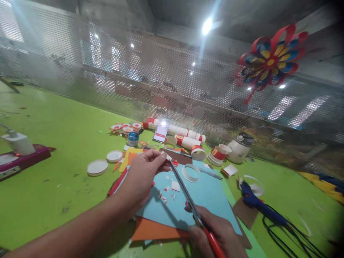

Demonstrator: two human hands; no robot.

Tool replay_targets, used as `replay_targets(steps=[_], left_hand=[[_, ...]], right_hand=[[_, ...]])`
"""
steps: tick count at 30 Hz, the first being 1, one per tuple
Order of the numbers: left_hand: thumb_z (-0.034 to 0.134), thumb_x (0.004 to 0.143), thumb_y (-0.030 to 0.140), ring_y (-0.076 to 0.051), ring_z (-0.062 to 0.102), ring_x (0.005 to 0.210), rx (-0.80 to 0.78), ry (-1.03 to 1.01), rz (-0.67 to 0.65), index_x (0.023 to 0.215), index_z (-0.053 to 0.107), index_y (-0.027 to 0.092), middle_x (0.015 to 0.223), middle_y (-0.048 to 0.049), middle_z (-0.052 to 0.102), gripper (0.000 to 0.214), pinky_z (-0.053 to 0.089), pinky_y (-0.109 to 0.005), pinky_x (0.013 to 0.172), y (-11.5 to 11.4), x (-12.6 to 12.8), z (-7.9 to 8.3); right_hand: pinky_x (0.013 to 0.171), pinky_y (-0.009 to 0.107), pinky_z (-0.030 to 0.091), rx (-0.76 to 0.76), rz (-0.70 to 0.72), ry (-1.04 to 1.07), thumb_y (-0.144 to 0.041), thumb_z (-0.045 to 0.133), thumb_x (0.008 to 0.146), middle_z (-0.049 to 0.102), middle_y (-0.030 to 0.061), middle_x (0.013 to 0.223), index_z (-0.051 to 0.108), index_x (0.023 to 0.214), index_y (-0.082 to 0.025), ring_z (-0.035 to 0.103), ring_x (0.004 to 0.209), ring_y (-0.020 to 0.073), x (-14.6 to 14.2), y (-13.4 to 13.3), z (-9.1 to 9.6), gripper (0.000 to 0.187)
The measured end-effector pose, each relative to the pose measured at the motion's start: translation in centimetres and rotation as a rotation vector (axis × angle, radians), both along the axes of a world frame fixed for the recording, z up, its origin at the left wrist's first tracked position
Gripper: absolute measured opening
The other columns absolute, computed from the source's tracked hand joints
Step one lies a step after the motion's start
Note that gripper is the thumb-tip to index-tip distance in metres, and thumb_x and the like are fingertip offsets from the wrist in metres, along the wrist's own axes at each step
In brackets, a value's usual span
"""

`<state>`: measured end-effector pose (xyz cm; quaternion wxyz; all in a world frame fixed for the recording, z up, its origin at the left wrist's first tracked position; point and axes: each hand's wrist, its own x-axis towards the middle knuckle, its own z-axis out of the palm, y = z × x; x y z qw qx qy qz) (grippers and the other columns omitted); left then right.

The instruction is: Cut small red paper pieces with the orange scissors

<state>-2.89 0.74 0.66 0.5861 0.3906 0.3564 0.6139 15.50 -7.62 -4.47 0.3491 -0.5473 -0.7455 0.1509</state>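
A small white piece of card point(167, 156) is pinched between the thumb and fingers of my left hand point(143, 173). My right hand point(217, 227) grips red-handled scissors point(186, 191), seen nearly edge-on, their tip touching or very close to the card. Beneath both hands lies a light blue paper sheet point(212, 202) on a stack of coloured papers. Red and white scraps point(162, 196) and a white square point(175, 186) are scattered on it. A white paper ring point(184, 176) stands beyond the blades, near a pencil-like stick point(209, 173).
Cut paper cups point(217, 154), red-white tubes point(185, 132), a phone point(160, 135) and a blue-lidded jar point(132, 139) stand behind the papers. A blue glue gun point(259, 206) with cord lies right. Two white discs point(97, 167) and a purple power strip point(29, 159) are left. A paper flower point(271, 62) hangs above.
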Motion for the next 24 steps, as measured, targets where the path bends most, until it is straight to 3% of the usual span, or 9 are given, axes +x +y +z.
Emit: replay_targets(steps=[7, 13, 19, 24], left_hand=[[0.067, 0.072, 0.022, -0.008, 0.056, 0.06, -0.059, -0.101, -0.071, 0.069, 0.061, 0.012, 0.067, -0.0009, 0.063, 0.012, 0.048, -0.022, 0.064, -0.1, 0.0, 0.4], [0.069, 0.069, 0.02, -0.01, 0.058, 0.063, -0.049, -0.115, -0.056, 0.067, 0.062, 0.012, 0.068, -0.0022, 0.064, 0.011, 0.048, -0.023, 0.064, -0.2, 0.1, 0.4], [0.069, 0.068, 0.022, -0.011, 0.057, 0.061, -0.009, -0.061, -0.029, 0.065, 0.06, 0.013, 0.067, -0.0024, 0.064, 0.013, 0.047, -0.025, 0.062, 0.0, -0.2, 0.3], [0.064, 0.071, 0.018, -0.011, 0.057, 0.059, 0.043, -0.005, -0.089, 0.063, 0.058, 0.014, 0.066, -0.0027, 0.064, 0.011, 0.046, -0.025, 0.063, 0.3, -0.9, 0.4]], right_hand=[[0.053, 0.021, 0.043, -0.027, 0.023, 0.006, -0.053, 0.047, 0.085, 0.067, -0.0002, 0.065, 0.066, 0.1, -0.021, 0.058, 0.054, 0.0145, -0.1, 0.0, 0.6, 0.041], [0.05, 0.022, 0.039, -0.059, 0.031, -0.016, -0.049, 0.044, 0.085, 0.059, -0.0018, 0.058, 0.065, 0.098, -0.019, 0.054, 0.049, 0.0133, -0.1, 0.2, 0.8, 0.039], [0.05, 0.024, 0.038, -0.184, 0.064, 0.021, -0.06, 0.037, 0.084, 0.058, 0.0005, 0.059, 0.064, 0.099, -0.017, 0.052, 0.051, 0.0144, 0.0, 0.3, 1.2, 0.054], [0.047, 0.023, 0.039, -0.297, 0.098, 0.147, -0.07, 0.032, 0.081, 0.057, 0.001, 0.058, 0.064, 0.1, -0.016, 0.051, 0.051, 0.0138, 0.2, 0.1, 1.5, 0.065]])
